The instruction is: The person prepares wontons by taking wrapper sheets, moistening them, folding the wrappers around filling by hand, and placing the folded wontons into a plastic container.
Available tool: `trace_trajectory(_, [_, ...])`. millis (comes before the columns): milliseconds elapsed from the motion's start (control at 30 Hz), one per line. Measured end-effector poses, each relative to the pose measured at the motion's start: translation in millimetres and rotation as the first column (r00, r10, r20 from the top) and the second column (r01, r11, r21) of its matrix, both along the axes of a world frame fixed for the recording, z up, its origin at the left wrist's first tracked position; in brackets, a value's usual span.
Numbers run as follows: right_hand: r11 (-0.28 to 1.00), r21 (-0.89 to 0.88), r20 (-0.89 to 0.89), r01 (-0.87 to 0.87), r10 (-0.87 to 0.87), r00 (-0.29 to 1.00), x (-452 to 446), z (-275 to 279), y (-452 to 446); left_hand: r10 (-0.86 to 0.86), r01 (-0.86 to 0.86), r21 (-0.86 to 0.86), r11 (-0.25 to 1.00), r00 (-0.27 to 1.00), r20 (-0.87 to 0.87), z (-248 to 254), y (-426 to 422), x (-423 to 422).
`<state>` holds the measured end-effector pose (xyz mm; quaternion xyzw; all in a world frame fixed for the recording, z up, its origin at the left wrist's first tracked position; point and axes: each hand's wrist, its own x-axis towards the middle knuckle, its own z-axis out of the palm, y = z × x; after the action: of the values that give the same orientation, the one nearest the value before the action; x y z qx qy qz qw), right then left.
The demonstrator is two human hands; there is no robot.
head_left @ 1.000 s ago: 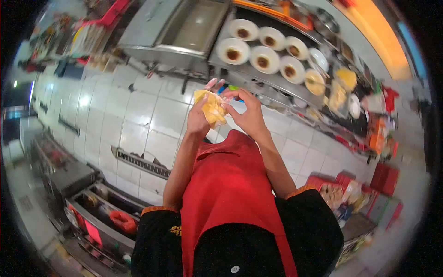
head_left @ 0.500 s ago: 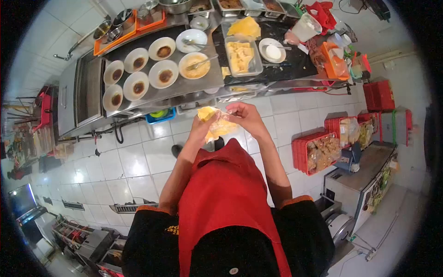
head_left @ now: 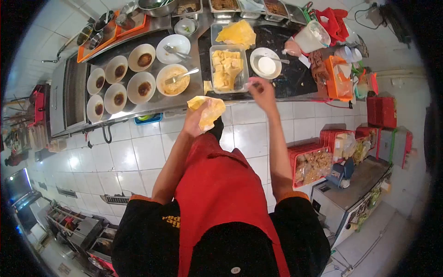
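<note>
My left hand (head_left: 196, 119) is closed on a stack of thin yellow wonton wrappers (head_left: 212, 113), partly whitish, in front of the counter edge. My right hand (head_left: 263, 94) is over the counter edge with its fingers curled together; a small pale bit shows at the fingertips, too small to name. It is close to a clear plastic container (head_left: 245, 76) of folded yellow wontons (head_left: 226, 64). Just beyond it stands a white plate (head_left: 272, 75) with a round white mound (head_left: 266, 65) and a utensil (head_left: 279, 60). More yellow sheets (head_left: 236, 33) lie behind the container.
Left on the steel counter are several white bowls (head_left: 119, 98) with dark sauce, a bowl of yellowish mixture (head_left: 177, 87) with a fork, and a white bowl (head_left: 168, 44) with cutlery. An orange basket (head_left: 339, 83) stands at the right. Red crates (head_left: 311, 161) hold bagged food.
My right hand has left the wrappers and reached forward and right to the counter. My left hand keeps the wrappers, now slightly further left. My body has moved nearer the counter.
</note>
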<state>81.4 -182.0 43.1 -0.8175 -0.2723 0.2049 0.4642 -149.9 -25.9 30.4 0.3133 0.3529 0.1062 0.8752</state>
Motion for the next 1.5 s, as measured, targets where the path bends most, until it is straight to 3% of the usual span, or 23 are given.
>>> trace_trajectory(33, [0.996,-0.091,0.309,-0.015,0.043,0.950,40.4,-19.0,-4.4,0.008,-0.008,0.097,0.995,1.000,-0.009,-11.8,5.6,11.4])
trace_trajectory(67, [0.983,-0.182,0.581,-0.004,0.111,0.806,72.6,-41.7,-10.7,0.003,-0.002,0.056,0.998,1.000,-0.025,-18.7,13.4,22.8])
trace_trajectory(100, [0.942,-0.325,0.466,0.088,0.078,0.882,90.3,-46.8,-13.1,-0.002,0.003,0.014,1.000,0.999,-0.041,-25.7,21.2,34.2])
trace_trajectory(200, [0.871,-0.477,0.558,0.117,0.196,0.806,132.1,-72.8,-17.3,0.026,-0.025,0.023,0.999,0.998,-0.062,-35.2,31.7,73.0])
trace_trajectory(267, [0.864,-0.500,0.543,0.055,0.264,0.797,151.8,-88.5,-20.2,0.050,-0.049,0.020,0.999,0.997,-0.050,-33.3,33.2,95.5])
trace_trajectory(333, [0.847,-0.531,0.507,-0.017,0.333,0.795,154.2,-89.9,-23.4,-0.036,0.059,0.146,0.988,0.987,-0.157,-24.9,36.4,114.3])
trace_trajectory(400, [0.871,-0.490,0.487,-0.045,0.316,0.814,150.2,-78.7,-23.6,-0.032,0.061,0.184,0.981,0.987,-0.157,-17.3,35.7,128.7])
trace_trajectory(467, [0.972,-0.235,0.383,-0.022,0.113,0.917,135.0,-43.4,-13.1,-0.036,0.076,0.242,0.967,0.986,-0.165,-14.8,35.6,145.1])
trace_trajectory(567, [0.960,-0.046,0.356,-0.277,0.275,0.893,100.9,33.2,16.7,-0.039,0.066,0.277,0.959,0.994,-0.101,-3.2,29.8,167.2])
trace_trajectory(667, [0.896,-0.116,0.370,-0.428,0.439,0.819,98.6,58.4,34.0,-0.033,0.024,0.267,0.963,0.999,0.031,1.5,23.2,187.0])
trace_trajectory(733, [0.864,-0.092,0.381,-0.495,0.490,0.784,112.0,53.4,39.5,-0.065,0.062,0.513,0.856,0.998,-0.012,3.4,18.8,197.0])
trace_trajectory(867, [0.803,-0.027,0.316,-0.595,0.572,0.757,137.2,42.6,37.8,-0.027,0.042,0.537,0.843,0.999,-0.034,17.4,-0.7,212.4])
trace_trajectory(933, [0.792,0.008,0.403,-0.610,0.556,0.727,145.3,44.8,36.5,-0.007,0.032,0.574,0.818,0.999,-0.046,21.4,-4.3,217.1])
trace_trajectory(1000, [0.800,0.200,0.009,-0.566,0.576,0.817,153.7,36.2,34.8,-0.103,0.179,0.584,0.792,0.981,-0.162,29.2,-1.8,218.7])
trace_trajectory(1067, [0.803,0.243,0.133,-0.544,0.528,0.839,152.3,36.1,32.1,-0.005,0.122,0.628,0.769,0.983,-0.184,44.4,-4.1,222.3])
trace_trajectory(1133, [0.877,0.314,-0.171,-0.364,0.429,0.887,147.5,23.8,25.4,0.114,-0.040,0.508,0.860,0.987,-0.117,35.6,-7.6,222.6])
trace_trajectory(1167, [0.901,0.321,-0.256,-0.292,0.379,0.889,145.2,17.2,22.4,0.115,-0.037,0.500,0.865,0.985,-0.126,28.4,-10.9,222.2])
trace_trajectory(1233, [0.920,0.338,-0.341,-0.200,0.317,0.885,143.9,5.9,25.6,0.225,-0.208,0.225,0.952,0.973,-0.053,17.8,-9.9,225.1])
trace_trajectory(1267, [0.931,0.350,-0.417,-0.105,0.255,0.872,144.2,1.0,27.5,0.223,-0.206,0.221,0.953,0.973,-0.059,12.6,-6.6,225.4])
trace_trajectory(1333, [0.927,0.357,-0.383,-0.115,0.258,0.887,146.1,6.1,35.3,0.174,-0.176,-0.030,0.984,0.984,-0.041,11.7,0.4,222.7])
trace_trajectory(1400, [0.861,0.495,-0.381,-0.114,0.333,0.862,148.6,5.4,42.6,0.195,-0.196,-0.006,0.981,0.979,-0.065,17.9,-1.9,224.1])
trace_trajectory(1467, [0.873,0.476,-0.454,-0.102,0.344,0.822,146.2,22.6,46.7,0.212,-0.212,0.009,0.977,0.973,-0.090,16.6,-6.6,222.4])
trace_trajectory(1500, [0.865,0.474,-0.407,-0.168,0.384,0.829,146.6,25.5,49.3,0.141,-0.134,0.132,0.982,0.989,-0.047,12.2,-7.5,220.2])
